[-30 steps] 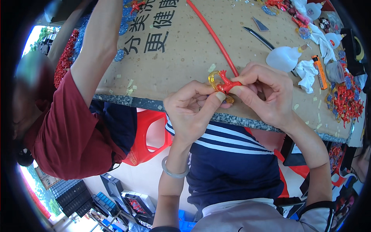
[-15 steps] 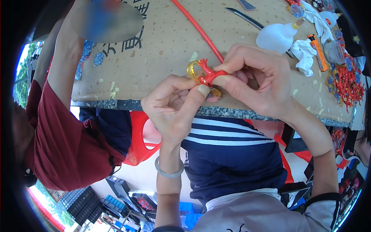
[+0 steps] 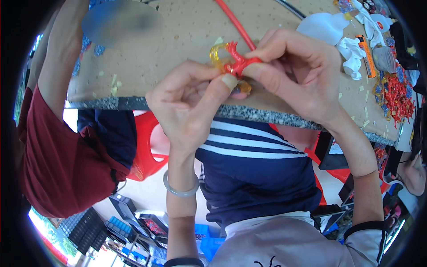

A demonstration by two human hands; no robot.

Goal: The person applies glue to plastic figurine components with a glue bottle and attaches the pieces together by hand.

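Observation:
Between my hands is a small red plastic figure with a curved, see-through yellow piece at its left. My left hand is closed, its thumb and forefinger pinching the figure's lower left side. From the other side, the thumb and fingertips of my right hand grip its right end. Another amber-coloured piece shows below the figure, by my left fingertips; whether it is joined on is hidden. A red rod lies on the table and runs down behind my right fingers.
The table's covering is dotted with scraps, above a speckled stone edge. At right are a white squeeze bottle, crumpled tissue, an orange tube and a pile of red pieces. A co-worker in a maroon shirt sits left.
The view has shifted a little, so the table and my hands sit higher in the picture. Both hands keep their pinch on the red figure, which looks slightly turned.

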